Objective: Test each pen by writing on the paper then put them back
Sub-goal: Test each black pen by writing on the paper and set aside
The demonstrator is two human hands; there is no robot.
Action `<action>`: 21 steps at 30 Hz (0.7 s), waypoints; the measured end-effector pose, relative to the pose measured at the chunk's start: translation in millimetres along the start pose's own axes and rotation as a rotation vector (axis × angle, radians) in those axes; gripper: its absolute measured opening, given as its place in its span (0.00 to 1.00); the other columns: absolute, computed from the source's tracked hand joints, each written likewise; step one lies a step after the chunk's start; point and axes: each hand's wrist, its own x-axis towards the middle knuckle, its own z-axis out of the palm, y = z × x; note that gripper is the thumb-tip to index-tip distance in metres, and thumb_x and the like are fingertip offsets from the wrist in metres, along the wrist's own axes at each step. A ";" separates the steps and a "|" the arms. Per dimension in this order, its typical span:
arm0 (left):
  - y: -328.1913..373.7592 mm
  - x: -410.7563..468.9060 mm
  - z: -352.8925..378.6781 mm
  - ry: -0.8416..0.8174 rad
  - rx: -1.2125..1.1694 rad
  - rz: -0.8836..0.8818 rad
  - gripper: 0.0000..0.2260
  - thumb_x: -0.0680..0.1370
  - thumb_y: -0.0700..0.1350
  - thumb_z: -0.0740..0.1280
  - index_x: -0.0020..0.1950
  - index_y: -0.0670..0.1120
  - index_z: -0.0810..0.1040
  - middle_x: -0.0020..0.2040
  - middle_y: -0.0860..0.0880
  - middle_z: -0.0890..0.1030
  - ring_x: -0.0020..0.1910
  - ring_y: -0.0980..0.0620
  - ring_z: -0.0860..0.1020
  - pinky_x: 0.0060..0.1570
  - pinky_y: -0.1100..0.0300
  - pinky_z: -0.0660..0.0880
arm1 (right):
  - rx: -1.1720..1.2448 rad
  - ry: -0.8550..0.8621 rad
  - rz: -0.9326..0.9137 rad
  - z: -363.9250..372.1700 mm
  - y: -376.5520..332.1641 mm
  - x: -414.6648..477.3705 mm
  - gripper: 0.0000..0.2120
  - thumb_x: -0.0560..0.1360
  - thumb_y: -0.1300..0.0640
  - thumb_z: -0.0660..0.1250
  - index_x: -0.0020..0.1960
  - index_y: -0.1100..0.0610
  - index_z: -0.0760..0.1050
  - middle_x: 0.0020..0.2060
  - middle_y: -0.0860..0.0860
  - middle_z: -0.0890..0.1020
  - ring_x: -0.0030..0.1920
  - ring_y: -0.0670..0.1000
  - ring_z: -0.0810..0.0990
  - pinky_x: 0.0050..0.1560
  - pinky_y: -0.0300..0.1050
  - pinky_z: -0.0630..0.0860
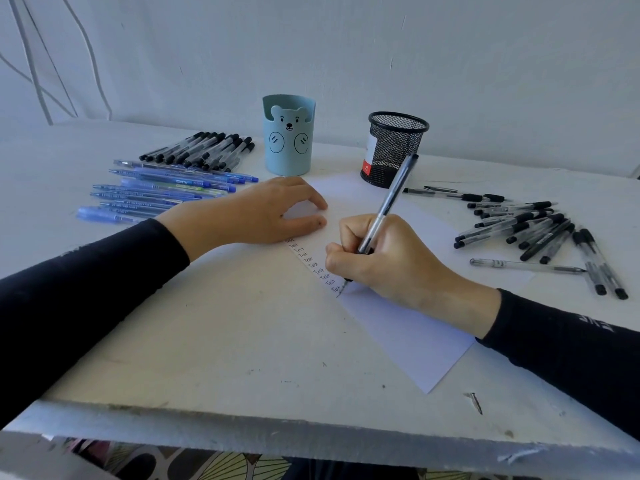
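Note:
My right hand (391,258) grips a black pen (391,199) and holds its tip on the white paper (408,327), at the bottom of a column of handwritten "Test" words (313,265). My left hand (263,213) lies flat on the paper's upper left part, fingers spread. A neat row of black pens (201,150) and a row of blue pens (162,192) lie at the left. A loose heap of black pens (533,230) lies at the right.
A light blue bear-faced pen cup (289,136) and a black mesh pen cup (394,147) stand behind the paper near the wall. The white table (207,327) has a worn front edge close to me.

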 end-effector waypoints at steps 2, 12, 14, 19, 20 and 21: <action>0.5 -0.1 0.1 0.002 0.001 0.006 0.24 0.73 0.65 0.57 0.66 0.56 0.73 0.64 0.54 0.73 0.62 0.52 0.72 0.58 0.56 0.71 | -0.018 -0.001 0.000 0.2 -0.4 -0.2 0.24 0.71 0.67 0.71 0.27 0.56 0.59 0.22 0.42 0.62 0.25 0.42 0.62 0.35 0.43 0.65; -1.1 1.6 0.4 -0.005 0.011 -0.005 0.23 0.74 0.64 0.58 0.66 0.57 0.73 0.65 0.55 0.73 0.62 0.52 0.72 0.57 0.57 0.71 | 0.000 -0.021 0.021 -1.0 -0.7 -0.3 0.24 0.70 0.68 0.71 0.26 0.55 0.60 0.20 0.41 0.63 0.25 0.43 0.63 0.37 0.46 0.66; -1.8 2.1 1.1 -0.001 0.011 0.000 0.22 0.75 0.63 0.58 0.66 0.57 0.73 0.65 0.55 0.73 0.62 0.52 0.72 0.56 0.58 0.70 | -0.015 -0.015 0.017 -0.9 -0.5 0.1 0.24 0.70 0.68 0.71 0.26 0.55 0.60 0.20 0.41 0.64 0.25 0.42 0.63 0.37 0.46 0.66; -0.8 0.7 0.5 0.003 -0.006 0.000 0.24 0.73 0.65 0.57 0.66 0.57 0.73 0.65 0.55 0.73 0.63 0.53 0.71 0.57 0.58 0.70 | -0.009 -0.022 0.023 -1.9 -0.2 0.0 0.23 0.70 0.68 0.70 0.26 0.55 0.60 0.20 0.41 0.63 0.26 0.43 0.63 0.36 0.46 0.65; -0.6 0.8 0.3 0.002 -0.007 0.002 0.24 0.73 0.65 0.57 0.66 0.57 0.73 0.64 0.55 0.73 0.63 0.53 0.71 0.57 0.58 0.70 | -0.012 -0.015 0.021 -2.0 -0.2 0.0 0.23 0.70 0.68 0.70 0.27 0.56 0.60 0.20 0.41 0.64 0.25 0.42 0.64 0.35 0.45 0.65; -0.7 0.8 0.1 0.003 -0.006 0.004 0.24 0.74 0.64 0.57 0.66 0.57 0.73 0.65 0.55 0.73 0.63 0.53 0.71 0.57 0.58 0.69 | -0.015 -0.012 0.018 -2.0 -0.2 0.1 0.22 0.70 0.68 0.71 0.27 0.57 0.60 0.20 0.41 0.64 0.25 0.42 0.64 0.35 0.44 0.65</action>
